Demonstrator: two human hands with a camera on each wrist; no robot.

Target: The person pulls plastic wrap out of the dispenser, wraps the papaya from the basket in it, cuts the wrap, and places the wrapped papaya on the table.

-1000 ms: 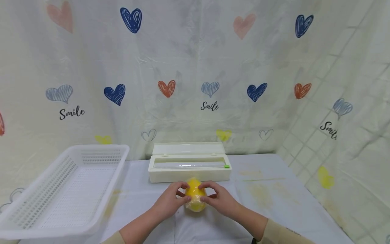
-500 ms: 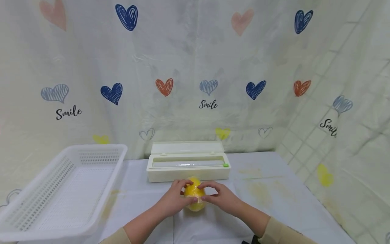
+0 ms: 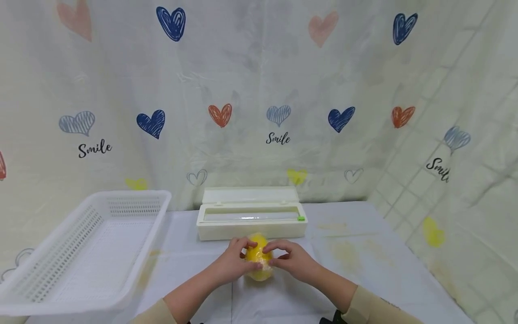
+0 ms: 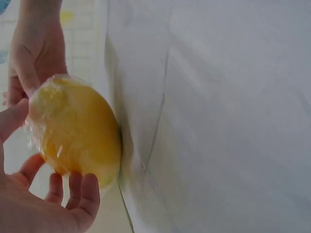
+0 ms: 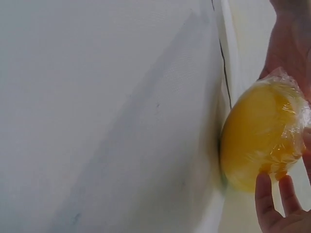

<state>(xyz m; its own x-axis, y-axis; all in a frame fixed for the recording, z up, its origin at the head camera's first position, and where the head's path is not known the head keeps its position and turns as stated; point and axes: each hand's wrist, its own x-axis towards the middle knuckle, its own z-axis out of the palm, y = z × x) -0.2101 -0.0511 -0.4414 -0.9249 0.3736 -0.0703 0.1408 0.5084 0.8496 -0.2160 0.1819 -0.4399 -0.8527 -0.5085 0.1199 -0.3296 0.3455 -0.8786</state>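
Note:
A yellow oval fruit [image 3: 259, 255], wrapped in clear cling film, rests on the white-covered table in the head view; its kind is not plain. My left hand [image 3: 231, 266] grips it from the left, thumb near the front and fingertips on the upper side. From the right, my right hand [image 3: 298, 264] pinches the film on it with thumb and index finger. In the left wrist view, creased film shows on the fruit [image 4: 80, 133] facing the fingers. The right wrist view shows bunched film along the fruit's [image 5: 257, 136] upper and right sides.
Just behind the fruit stands a white cling film dispenser [image 3: 252, 232], lid up, with a film roll [image 3: 251, 217] inside and a green slider [image 3: 301, 218]. A white perforated basket [image 3: 159, 225] sits on the left. A heart-printed curtain [image 3: 243, 67] hangs behind the table.
My left thumb and fingers have shifted right, further over the fruit, bringing the two thumbs closer together. My right hand has hardly moved, and the fruit stays in place.

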